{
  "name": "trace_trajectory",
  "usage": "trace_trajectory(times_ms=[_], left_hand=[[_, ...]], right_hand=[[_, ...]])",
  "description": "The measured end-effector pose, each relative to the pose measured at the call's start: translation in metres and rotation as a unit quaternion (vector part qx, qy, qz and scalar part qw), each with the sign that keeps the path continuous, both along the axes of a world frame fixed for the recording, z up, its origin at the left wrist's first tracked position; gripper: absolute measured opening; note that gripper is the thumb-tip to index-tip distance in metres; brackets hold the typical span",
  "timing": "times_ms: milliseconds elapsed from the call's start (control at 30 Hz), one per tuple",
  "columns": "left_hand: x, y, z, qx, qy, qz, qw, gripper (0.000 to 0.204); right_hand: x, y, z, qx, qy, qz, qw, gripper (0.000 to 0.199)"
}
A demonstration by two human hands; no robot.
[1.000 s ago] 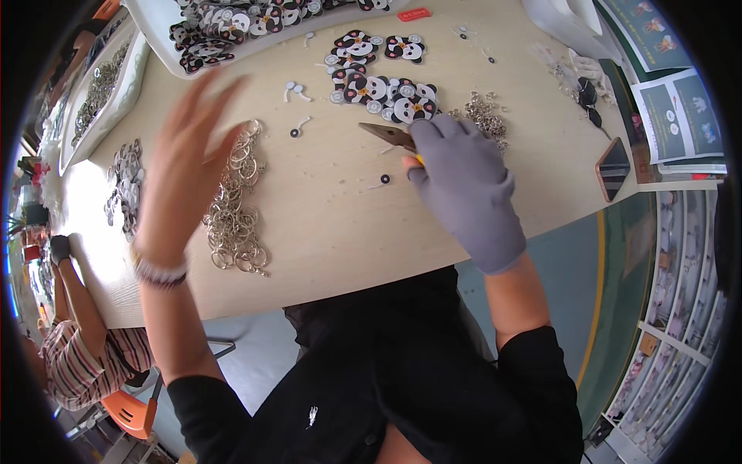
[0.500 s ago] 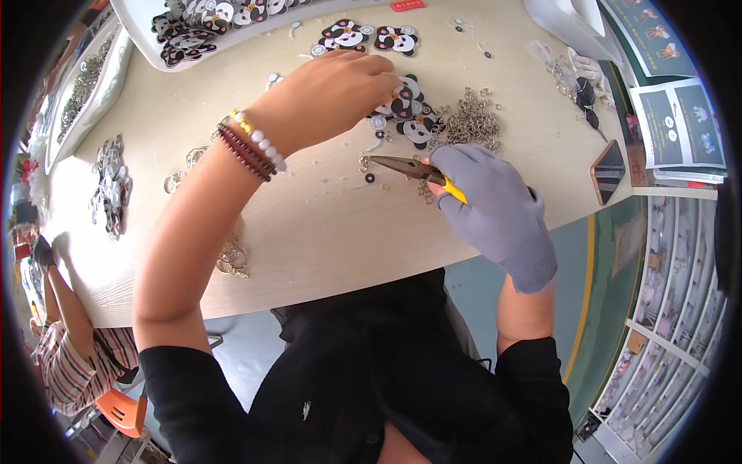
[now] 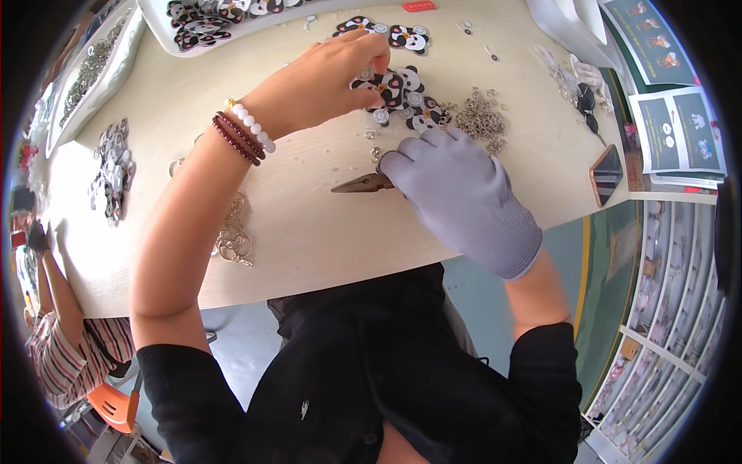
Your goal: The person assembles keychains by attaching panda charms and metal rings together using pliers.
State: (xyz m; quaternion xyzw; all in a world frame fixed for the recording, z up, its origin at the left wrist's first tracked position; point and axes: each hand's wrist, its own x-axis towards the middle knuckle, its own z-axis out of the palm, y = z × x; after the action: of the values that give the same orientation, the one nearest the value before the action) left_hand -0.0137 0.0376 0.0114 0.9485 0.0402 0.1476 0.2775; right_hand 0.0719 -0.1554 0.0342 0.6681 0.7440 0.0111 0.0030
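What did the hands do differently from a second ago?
The left hand swung from the key rings at the left across the table to the pile of black-and-white panda charms, where its fingertips now pinch at one. The gloved right hand kept hold of the pliers, whose tips now point left. The heap of small rings stayed put.

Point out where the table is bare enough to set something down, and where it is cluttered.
Bare tabletop lies along the near edge, between the keyring pile and the gloved right hand holding pliers. Another bare strip lies under the left forearm. It is crowded around the left hand: panda charms and jump rings.
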Motion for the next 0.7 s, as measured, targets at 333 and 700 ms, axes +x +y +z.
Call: trace_trajectory(times_ms=[333,700], left_hand=[[-0.053,-0.003,0.014,-0.392,0.032,0.094,0.915,0.025],[-0.111,-0.068,0.009,-0.761,-0.232,0.103,0.596,0.014]], right_hand=[[0.010,0.017,0.005,-0.046,-0.041,0.077,0.995,0.015],[-0.032,0.000,0.009,0.062,0.646,-0.098,0.755,0.011]])
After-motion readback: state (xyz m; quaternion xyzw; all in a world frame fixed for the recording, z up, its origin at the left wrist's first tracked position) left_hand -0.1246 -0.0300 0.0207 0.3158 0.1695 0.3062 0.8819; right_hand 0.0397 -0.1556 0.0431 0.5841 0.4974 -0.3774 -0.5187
